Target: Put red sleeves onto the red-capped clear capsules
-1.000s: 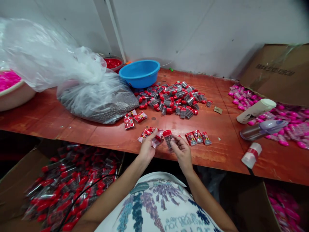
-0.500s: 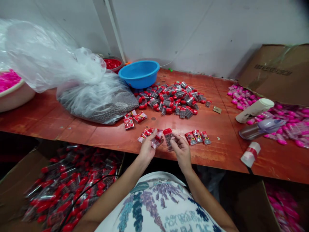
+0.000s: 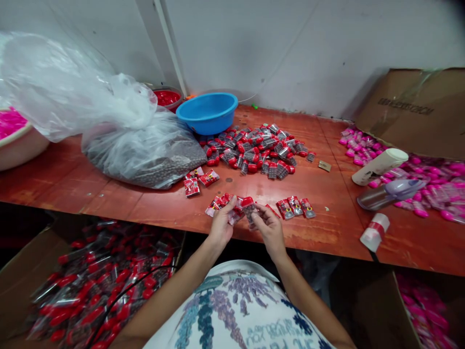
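My right hand (image 3: 269,231) is closed on a small clear bottle (image 3: 248,206) with a red cap and dark contents, tilted over the table's front edge. Pinched in my left hand (image 3: 221,226) is a red-and-clear printed plastic packet (image 3: 237,216), touching or very near the bottle; its mouth cannot be made out. More red packets (image 3: 213,205) lie just beyond my left fingers. Right of my hands, several red packets (image 3: 296,207) with dark contents lie in a row. A few others (image 3: 192,186) rest further left. Behind is a heap of red-capped bottles (image 3: 269,143).
A knotted clear bag (image 3: 145,150) of dark beads and a blue basin (image 3: 207,112) stand behind. At right are a white roll (image 3: 379,167), a purple-lidded bottle (image 3: 388,194), pink-capped bottles (image 3: 436,194) and a carton (image 3: 417,114). Below left, a box holds red-capped bottles (image 3: 105,276).
My right hand has brought the bottle left, close against the packet in my left hand, and the bottle is more tilted. The left hand has hardly moved.
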The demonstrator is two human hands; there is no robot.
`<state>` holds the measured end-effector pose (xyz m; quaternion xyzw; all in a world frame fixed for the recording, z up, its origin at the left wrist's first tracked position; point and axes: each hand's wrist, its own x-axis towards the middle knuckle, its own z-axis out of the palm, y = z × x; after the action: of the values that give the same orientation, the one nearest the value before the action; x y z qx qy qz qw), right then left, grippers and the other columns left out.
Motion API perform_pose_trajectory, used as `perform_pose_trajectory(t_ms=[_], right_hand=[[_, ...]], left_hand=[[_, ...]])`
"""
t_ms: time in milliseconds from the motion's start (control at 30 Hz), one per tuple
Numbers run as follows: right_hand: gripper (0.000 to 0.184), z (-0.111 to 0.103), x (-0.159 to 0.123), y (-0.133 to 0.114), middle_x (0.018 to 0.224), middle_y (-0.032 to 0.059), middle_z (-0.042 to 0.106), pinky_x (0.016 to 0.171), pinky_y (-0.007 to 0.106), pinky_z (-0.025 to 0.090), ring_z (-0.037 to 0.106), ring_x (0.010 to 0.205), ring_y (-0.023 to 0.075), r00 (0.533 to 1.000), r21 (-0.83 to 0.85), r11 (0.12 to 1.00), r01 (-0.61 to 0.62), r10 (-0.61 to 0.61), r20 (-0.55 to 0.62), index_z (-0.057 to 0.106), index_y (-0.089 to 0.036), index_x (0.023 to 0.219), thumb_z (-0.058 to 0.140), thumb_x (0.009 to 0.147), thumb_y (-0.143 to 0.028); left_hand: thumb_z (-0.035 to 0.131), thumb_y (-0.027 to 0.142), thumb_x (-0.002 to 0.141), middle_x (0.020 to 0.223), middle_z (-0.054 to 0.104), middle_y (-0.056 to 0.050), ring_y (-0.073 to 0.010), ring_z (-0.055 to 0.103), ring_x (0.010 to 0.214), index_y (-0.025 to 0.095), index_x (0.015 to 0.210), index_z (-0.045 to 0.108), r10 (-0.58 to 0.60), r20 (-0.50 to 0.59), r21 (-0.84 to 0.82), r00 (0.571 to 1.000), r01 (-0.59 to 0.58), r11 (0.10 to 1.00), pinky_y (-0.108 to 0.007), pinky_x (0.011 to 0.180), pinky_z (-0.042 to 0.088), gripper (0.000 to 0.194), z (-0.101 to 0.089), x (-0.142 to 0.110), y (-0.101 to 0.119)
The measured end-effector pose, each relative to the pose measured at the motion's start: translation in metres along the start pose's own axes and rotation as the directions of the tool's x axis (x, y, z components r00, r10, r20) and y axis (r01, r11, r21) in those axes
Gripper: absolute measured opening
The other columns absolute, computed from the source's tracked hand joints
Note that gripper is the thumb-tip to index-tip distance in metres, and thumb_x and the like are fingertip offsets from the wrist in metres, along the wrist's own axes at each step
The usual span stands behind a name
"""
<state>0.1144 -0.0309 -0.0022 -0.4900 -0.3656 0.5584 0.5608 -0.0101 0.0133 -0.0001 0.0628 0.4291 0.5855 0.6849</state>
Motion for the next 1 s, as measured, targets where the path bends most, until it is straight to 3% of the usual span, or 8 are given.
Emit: perform_pose_trajectory(t_ms=[100,300,467,667,833,1000], right_hand=[[0.036,-0.001,-0.001,0.0,0.078,-0.0003,0.066,0.049,0.023,0.055,0.061,0.056,0.0107,0.998,0.011,0.999,-0.042,0.042,0.047,0.065,-0.019,0.106,0.07,0.075,-0.036],[0.037,-0.002,-0.001,-0.001,0.078,-0.0011,0.066,0.048,0.023,0.055,0.061,0.052,0.0096,0.999,0.04,0.998,-0.054,0.054,0.003,0.066,-0.02,0.107,0.07,0.075,-0.038],[0.038,-0.005,-0.003,0.0,0.08,-0.0003,0.067,0.049,0.024,0.056,0.061,0.055,0.0101,0.996,-0.003,0.999,-0.052,0.052,0.077,0.067,-0.021,0.109,0.071,0.074,-0.036],[0.04,-0.011,-0.001,-0.001,0.085,0.0018,0.07,0.052,0.025,0.055,0.061,0.062,0.0123,0.996,-0.079,0.997,-0.028,0.034,0.081,0.069,-0.021,0.112,0.07,0.075,-0.035],[0.035,-0.015,-0.001,0.001,0.094,0.003,0.07,0.063,0.027,0.054,0.063,0.076,0.0154,0.992,-0.194,0.976,0.095,-0.077,0.098,0.069,-0.026,0.114,0.067,0.079,-0.033],[0.034,-0.015,-0.003,0.001,0.101,0.0044,0.068,0.072,0.029,0.053,0.063,0.087,0.0186,0.962,-0.356,0.895,0.268,-0.227,0.155,0.068,-0.029,0.116,0.064,0.082,-0.029]], left_hand=[[0.085,0.021,0.056,0.064,0.07,-0.001,-0.0132,0.065,0.056,0.013,0.071,0.065,0.04,-0.02,0.013,0.999,-0.039,0.999,-0.025,0.061,0.055,0.027,0.001,0.0,0.001],[0.086,0.016,0.051,0.069,0.072,-0.003,-0.0155,0.067,0.06,0.012,0.074,0.067,0.076,0.024,0.064,0.997,-0.077,0.995,-0.028,0.062,0.056,0.03,0.004,-0.006,0.004],[0.086,0.017,0.049,0.067,0.07,-0.002,-0.0139,0.065,0.056,0.012,0.074,0.066,0.116,0.023,0.095,0.993,-0.118,0.988,-0.026,0.059,0.055,0.032,0.008,-0.009,0.011],[0.086,0.019,0.051,0.069,0.07,-0.003,-0.0135,0.064,0.058,0.012,0.073,0.068,0.142,0.122,0.202,0.982,-0.165,0.965,-0.026,0.062,0.055,0.03,0.007,-0.013,0.018],[0.086,0.019,0.053,0.067,0.069,-0.001,-0.0131,0.063,0.059,0.014,0.078,0.071,0.177,0.201,0.317,0.963,-0.235,0.919,-0.024,0.061,0.054,0.029,0.002,-0.015,0.02],[0.082,0.029,0.061,0.064,0.067,-0.003,-0.0136,0.06,0.053,0.013,0.07,0.069,0.194,0.196,0.429,0.961,-0.262,0.864,-0.023,0.048,0.051,0.023,0.001,-0.015,0.021]])
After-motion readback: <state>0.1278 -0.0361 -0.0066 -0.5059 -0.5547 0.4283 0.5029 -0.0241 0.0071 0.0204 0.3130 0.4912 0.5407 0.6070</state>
